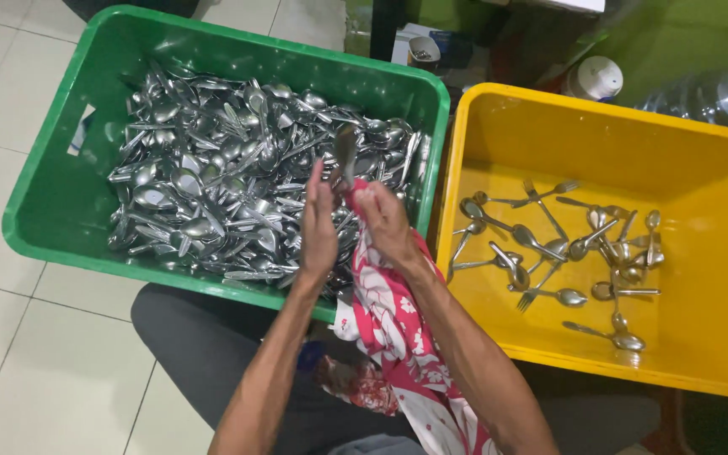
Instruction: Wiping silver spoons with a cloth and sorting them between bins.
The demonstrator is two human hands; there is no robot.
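Note:
My left hand (319,226) and my right hand (387,221) are raised together over the near edge of the green crate (61,202). Between them they hold a metal spoon (345,156), its bowl pointing up. A red and white patterned cloth (393,324) is bunched in my right hand around the spoon's handle and hangs down over my lap. The green crate is heaped with several shiny spoons and forks (221,181).
A yellow crate (499,118) stands to the right with several spoons and forks (579,253) scattered on its bottom. White floor tiles (10,354) lie to the left. A white lidded container (594,78) and a clear bottle (714,97) sit behind the yellow crate.

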